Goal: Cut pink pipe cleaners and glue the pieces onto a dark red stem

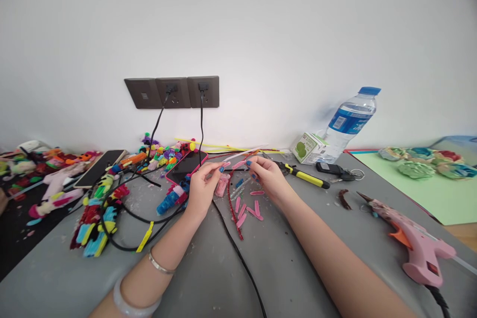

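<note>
Pinching from both sides now: the left hand [203,181] and the right hand [266,176] meet over the middle of the counter [298,268], and each grip is closed, thumb and fingertips together, on an end of one short pink piece [234,164] held just above the surface. Whether it is a single piece or two butted end to end is too small to tell

Right below the hands lies the output so far, I'd say: a scatter of cut pink bits [246,208], a small pink bundle [222,186] under the left fingers, and a red stem [234,208] running down between the wrists. That reads as the cutting largely done and the shaping or joining only begun. Long uncut stems [223,147] lie along the wall, so there's stock in reserve

Off to the right the pink glue gun [417,253] lies on its side, well apart from either hand and untouched. A yellow-handled tool [305,176] sits just past the right hand, near a key fob [331,169], a carton [307,147] and a bottle [350,119]. Finished-looking paper flowers [417,166] rest on a green sheet [428,194]. Left side: a phone [186,165], black cables [238,253] running to the sockets [172,92], and a heap of coloured figures [97,223]
</note>
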Motion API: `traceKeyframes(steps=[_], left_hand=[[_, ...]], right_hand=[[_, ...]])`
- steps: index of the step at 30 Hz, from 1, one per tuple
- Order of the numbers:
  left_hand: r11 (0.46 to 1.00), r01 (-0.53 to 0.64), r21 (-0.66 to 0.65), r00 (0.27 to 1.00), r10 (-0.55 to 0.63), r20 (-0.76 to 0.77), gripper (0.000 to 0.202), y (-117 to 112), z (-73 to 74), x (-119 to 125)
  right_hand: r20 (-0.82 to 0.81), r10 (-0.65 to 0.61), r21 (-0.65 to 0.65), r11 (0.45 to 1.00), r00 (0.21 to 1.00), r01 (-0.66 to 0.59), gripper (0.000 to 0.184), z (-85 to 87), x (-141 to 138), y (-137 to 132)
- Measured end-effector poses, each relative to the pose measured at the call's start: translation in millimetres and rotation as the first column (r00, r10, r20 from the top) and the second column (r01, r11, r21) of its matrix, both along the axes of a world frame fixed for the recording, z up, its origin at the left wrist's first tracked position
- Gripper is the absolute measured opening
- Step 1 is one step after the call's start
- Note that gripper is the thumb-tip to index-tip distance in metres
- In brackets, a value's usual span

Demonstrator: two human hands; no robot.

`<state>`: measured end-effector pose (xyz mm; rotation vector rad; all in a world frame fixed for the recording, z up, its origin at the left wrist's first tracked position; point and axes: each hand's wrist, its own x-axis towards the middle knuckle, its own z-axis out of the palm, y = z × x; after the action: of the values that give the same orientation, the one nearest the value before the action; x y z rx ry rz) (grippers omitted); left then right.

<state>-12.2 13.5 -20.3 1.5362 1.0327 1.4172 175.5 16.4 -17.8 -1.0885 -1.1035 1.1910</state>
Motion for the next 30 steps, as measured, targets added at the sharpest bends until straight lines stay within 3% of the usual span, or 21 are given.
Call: traceKeyframes(steps=[8,16,30], left_hand=[[0.999,-0.034,-0.025,0.998,0.035,0.046,0.010,-3.5,4.3,1.1],[0.998,-0.059,0.026,0.997,0.060,-0.041,0.006,-6.0,9.9,2.5],[0.999,-0.052,-0.012,0.994,0.051,-0.092,0.003,-5.8,7.6,2.1]], right_hand=[[0.017,0.008,-0.009,1.000,1.000,-0.008,0.029,2.1,-5.2,-3.5],[-0.011,0.025,-0.013,1.000,1.000,-0.025,0.035,-0.2,-10.8,-3.9],[0.043,-0.011,-0.021,1.000,0.999,0.012,0.033,0.5,-15.0,-7.5]])
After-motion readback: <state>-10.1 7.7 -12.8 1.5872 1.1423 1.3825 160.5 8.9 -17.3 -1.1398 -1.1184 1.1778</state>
